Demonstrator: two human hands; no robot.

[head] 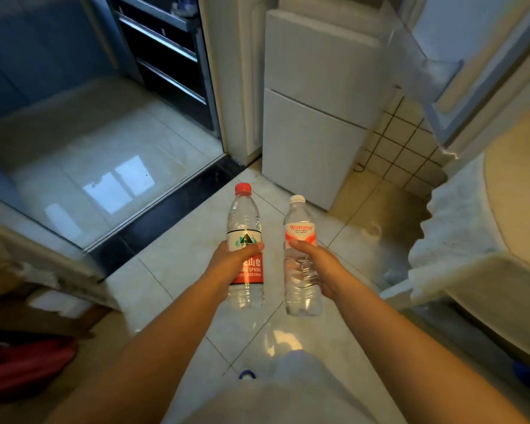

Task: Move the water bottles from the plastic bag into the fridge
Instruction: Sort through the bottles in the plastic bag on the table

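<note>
- Currently, a red-capped bottle (245, 240) is gripped round its label by the left hand (231, 264), thumb across the front.
- A white-capped bottle (300, 258) is held at mid-body by the right hand (314, 264), fingers curled behind it.
- Both bottles are held upright, side by side and apart, above the pale tiled floor (178, 270).
- A white fridge (315, 117) is seen ahead, its upper door (484, 56) swung open at the right.
- A table (520, 224) with a frilled white cloth is seen at right.
</note>
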